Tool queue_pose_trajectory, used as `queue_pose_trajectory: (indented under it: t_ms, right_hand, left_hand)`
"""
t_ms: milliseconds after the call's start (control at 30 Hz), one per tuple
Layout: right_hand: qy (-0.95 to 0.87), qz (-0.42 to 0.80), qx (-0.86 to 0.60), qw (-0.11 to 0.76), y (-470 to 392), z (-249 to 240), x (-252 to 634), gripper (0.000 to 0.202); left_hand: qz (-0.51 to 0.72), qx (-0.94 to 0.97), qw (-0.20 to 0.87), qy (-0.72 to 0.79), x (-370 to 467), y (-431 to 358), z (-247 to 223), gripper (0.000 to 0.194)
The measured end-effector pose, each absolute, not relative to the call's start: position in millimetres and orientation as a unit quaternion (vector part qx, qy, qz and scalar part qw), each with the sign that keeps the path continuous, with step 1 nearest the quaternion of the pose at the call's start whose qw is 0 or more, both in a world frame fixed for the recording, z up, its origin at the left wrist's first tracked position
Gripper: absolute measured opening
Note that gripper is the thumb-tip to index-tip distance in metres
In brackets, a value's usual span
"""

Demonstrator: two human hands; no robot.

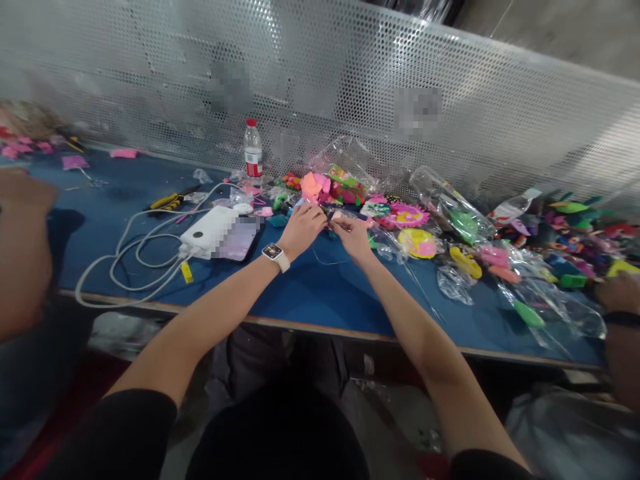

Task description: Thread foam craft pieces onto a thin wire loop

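Note:
My left hand, with a pale watch on its wrist, is closed at the middle of the blue table. Close against it, the fingers of my right hand are pinched together. What sits between the fingertips is small and mostly hidden; I cannot make out its kind. A thin thread or wire curves on the table below them. Just behind my hands lie a pink and orange foam-like piece and other bright pieces. The yellow oval piece is right of my right hand.
A white power bank with looped cable and a phone lie left. Beyond are yellow-black pliers and a water bottle. Colourful pieces and clear wrappers crowd the right. Other people's hands show at both sides. Perforated metal panel behind.

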State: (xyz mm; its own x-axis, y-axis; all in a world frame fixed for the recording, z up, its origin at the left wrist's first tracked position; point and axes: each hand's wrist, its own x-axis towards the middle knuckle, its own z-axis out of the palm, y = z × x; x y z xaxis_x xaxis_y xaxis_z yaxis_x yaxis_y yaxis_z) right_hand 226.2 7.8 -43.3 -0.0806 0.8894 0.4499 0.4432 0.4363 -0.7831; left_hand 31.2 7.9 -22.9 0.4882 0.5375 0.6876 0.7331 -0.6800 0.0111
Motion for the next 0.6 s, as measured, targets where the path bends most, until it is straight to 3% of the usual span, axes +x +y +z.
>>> queue_pose_trajectory:
  t_ms: [100,400,600]
  right_hand:
    - [-0.683,0.223,-0.468,0.516,3.9,-39.5,224.6,0.043]
    - [-0.728,0.157,-0.455,0.488,-8.6,-28.1,227.5,0.036]
    - [-0.752,0.115,-0.419,0.496,-15.1,-18.4,230.3,0.028]
  left_hand:
    - [-0.363,-0.844,0.104,-0.38,31.3,8.6,-24.8,0.017]
    - [-0.433,-0.824,-0.044,-0.363,31.4,9.7,-28.8,0.008]
    - [-0.472,-0.754,-0.332,-0.315,29.6,13.9,-27.8,0.013]
